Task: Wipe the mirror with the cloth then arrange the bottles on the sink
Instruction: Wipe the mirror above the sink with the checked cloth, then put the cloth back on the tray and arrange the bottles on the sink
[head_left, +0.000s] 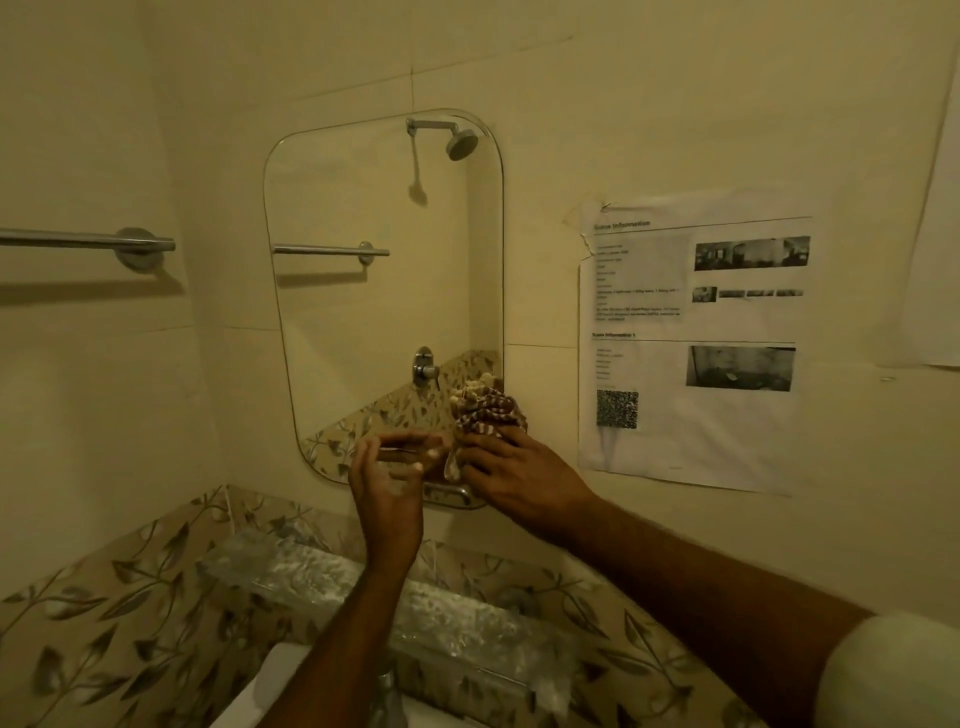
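Note:
A tall rounded mirror (374, 291) hangs on the cream tiled wall above the sink. My right hand (511, 470) presses a bunched brown-and-white striped cloth (488, 410) against the mirror's lower right corner. Just left of it, my left hand (387, 475) is raised before the mirror's bottom edge, fingers curled and apart, holding nothing that I can see. The white sink (270, 686) shows only at the bottom edge, between my forearms. No bottles are in view.
A glass shelf (311, 571) runs below the mirror, over leaf-patterned tiles. A chrome towel bar (88, 241) sticks out on the left wall. A printed sheet (696, 338) is taped to the wall right of the mirror. A tap top (387, 686) shows between my arms.

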